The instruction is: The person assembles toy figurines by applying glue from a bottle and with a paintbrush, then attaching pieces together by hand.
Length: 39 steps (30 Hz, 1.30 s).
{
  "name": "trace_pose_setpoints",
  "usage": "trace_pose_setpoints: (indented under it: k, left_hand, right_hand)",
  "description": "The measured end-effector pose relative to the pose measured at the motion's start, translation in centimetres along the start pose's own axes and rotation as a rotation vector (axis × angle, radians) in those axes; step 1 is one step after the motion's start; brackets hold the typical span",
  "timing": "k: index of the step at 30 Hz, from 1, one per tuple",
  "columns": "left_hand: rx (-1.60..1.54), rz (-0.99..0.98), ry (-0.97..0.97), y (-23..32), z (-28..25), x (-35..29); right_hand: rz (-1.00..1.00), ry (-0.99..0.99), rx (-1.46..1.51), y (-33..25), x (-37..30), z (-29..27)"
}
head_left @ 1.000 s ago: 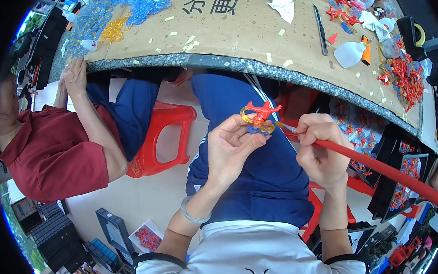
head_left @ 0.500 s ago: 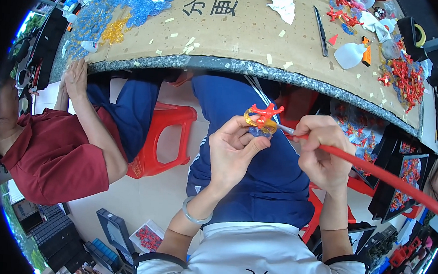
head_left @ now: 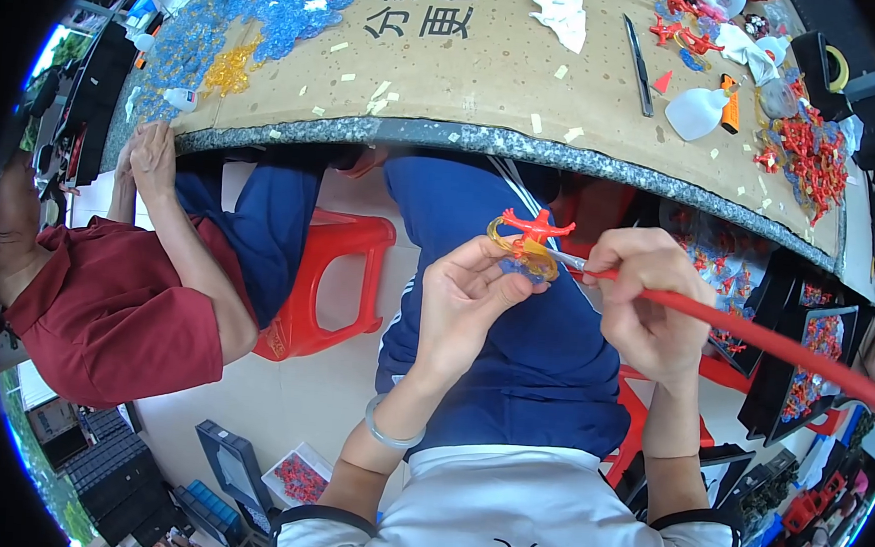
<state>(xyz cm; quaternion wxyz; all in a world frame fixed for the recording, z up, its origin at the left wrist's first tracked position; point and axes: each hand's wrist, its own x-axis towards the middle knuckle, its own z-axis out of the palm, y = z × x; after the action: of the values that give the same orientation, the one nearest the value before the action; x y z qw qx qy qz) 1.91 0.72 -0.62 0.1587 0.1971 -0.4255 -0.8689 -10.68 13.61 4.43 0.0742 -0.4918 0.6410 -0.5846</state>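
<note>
Above my lap, my left hand (head_left: 471, 301) pinches a small plastic figurine (head_left: 537, 228) between thumb and fingers. Its red body has outstretched limbs, with a clear yellow ring (head_left: 500, 239) around it and a clear blue part underneath. My right hand (head_left: 653, 302) is closed around a long red rod-like tool (head_left: 754, 340), whose far end runs off to the right. The tool's thin metal tip (head_left: 569, 260) meets the figurine's right side near the yellow part; exact contact is too small to tell.
A cardboard-covered table (head_left: 449, 84) with a stone edge lies ahead. On it are blue pieces (head_left: 283, 8), yellow pieces (head_left: 232, 68), a knife (head_left: 639, 65), a white bottle (head_left: 698, 113) and red figurines (head_left: 813, 166). A co-worker (head_left: 135, 305) sits left by a red stool (head_left: 332, 277).
The figurine has turned slightly in my left hand and shifted a little right. My right hand and the red tool have moved slightly; the tip stays at the figurine.
</note>
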Motion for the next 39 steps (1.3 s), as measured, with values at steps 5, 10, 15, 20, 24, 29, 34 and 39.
trace_pose_setpoints:
  k: [5, 10, 15, 20, 24, 29, 34, 39]
  left_hand:
    - [-0.126, -0.119, -0.075, 0.1, -0.9, 0.2]
    - [-0.174, -0.133, -0.109, -0.1, -1.1, 0.2]
    - [-0.169, -0.147, -0.11, -0.2, -1.1, 0.2]
    - [-0.167, -0.136, -0.129, -0.1, -0.9, 0.3]
    - [-0.04, -0.071, -0.084, -0.2, -1.2, 0.3]
    - [0.056, 0.012, -0.022, 0.3, -1.2, 0.7]
    - [0.109, 0.135, 0.051, 0.3, -1.8, 0.4]
    - [0.109, 0.146, 0.073, 0.6, -2.1, 0.2]
  right_hand:
    - [0.045, 0.074, 0.085, 0.1, 0.3, -0.4]
    - [0.02, -0.003, 0.071, 0.1, 0.5, -0.2]
    - [0.01, -0.059, 0.081, 0.0, 0.9, -0.4]
    - [0.041, 0.119, 0.172, 0.0, 0.7, -0.3]
    - [0.12, -0.009, 0.198, 0.1, 1.1, -0.9]
    - [0.348, 0.186, -0.062, 0.4, 4.8, -1.0]
    - [0.226, -0.154, -0.783, 7.5, 9.7, 0.5]
    - [0.171, -0.107, -0.916, 10.6, 11.8, 0.0]
